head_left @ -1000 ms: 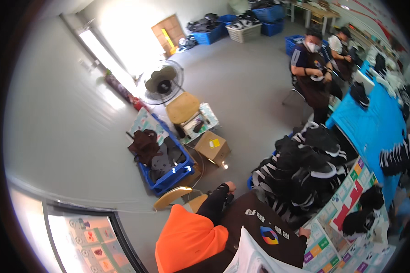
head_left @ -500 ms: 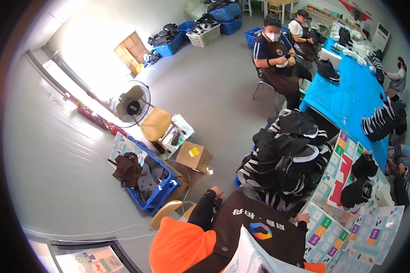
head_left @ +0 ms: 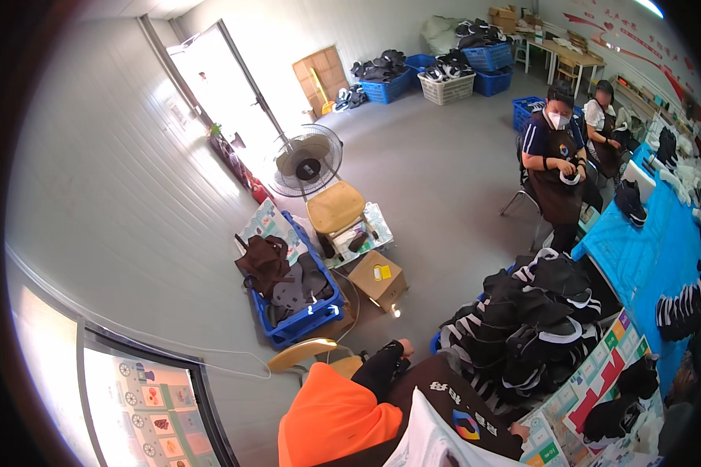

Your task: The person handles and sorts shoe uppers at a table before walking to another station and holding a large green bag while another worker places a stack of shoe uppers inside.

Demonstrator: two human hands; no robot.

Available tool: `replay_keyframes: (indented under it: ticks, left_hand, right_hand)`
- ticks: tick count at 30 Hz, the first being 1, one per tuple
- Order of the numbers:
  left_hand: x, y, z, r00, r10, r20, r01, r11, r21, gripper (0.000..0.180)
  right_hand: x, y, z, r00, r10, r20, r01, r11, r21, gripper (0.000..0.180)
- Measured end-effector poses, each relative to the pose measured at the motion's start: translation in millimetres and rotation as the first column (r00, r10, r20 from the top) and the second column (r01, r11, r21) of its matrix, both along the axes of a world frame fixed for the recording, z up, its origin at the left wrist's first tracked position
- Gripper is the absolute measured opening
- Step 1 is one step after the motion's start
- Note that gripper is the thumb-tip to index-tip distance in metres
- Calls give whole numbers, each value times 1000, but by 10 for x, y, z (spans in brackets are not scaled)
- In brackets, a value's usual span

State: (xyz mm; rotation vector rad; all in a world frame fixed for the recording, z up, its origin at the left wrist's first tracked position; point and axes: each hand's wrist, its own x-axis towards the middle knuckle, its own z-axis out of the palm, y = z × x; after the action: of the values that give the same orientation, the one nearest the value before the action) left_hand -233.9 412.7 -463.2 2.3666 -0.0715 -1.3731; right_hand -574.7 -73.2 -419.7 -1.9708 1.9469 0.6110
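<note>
Black shoes (head_left: 533, 315): heaped in a blue bin (head_left: 435, 342), beside the table (head_left: 551, 437)
Left hand (head_left: 406, 348): near the shoes — cannot tell whether apart or together
Right hand (head_left: 519, 430): at the table's edge — cannot tell either

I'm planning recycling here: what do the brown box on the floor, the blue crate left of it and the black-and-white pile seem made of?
Brown box: probably matte cardboard, by its tan, flat sides.
Blue crate: likely smooth plastic, from bright glints along its edge.
Black-and-white pile: seems dull fabric, from its soft folds; fibre unclear.
</note>
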Motion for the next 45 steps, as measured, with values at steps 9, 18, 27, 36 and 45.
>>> replay_keyframes:
  ticks: [9, 18, 27, 36, 45]
  left_hand:
    - [63, 30, 22, 998, -57, 0, 57, 998, 14, 33]
    - [41, -18, 59, 1000, 16, -22, -16, 1000, 4, 31]
    - [83, -30, -18, 998, -66, -16, 67, 998, 14, 36]
    - [73, -20, 35, 999, -28, -18, 28, 1000, 10, 32]
    - [45, -21, 144, 1000, -13, -23, 13, 1000, -22, 30]
  right_hand:
    - [101, 11, 148, 1000, -11, -18, 12, 999, 47, 61]
    - [126, -27, 54, 994, -66, -85, 71, 996, 56, 63]
    - [105, 65, 227, 999, -48, -24, 49, 998, 37, 54]
    - [70, 99, 229, 998, 4, 56, -3, 1000, -8, 56]
    - [46, 47, 201, 999, 25, 47, -27, 999, 36, 58]
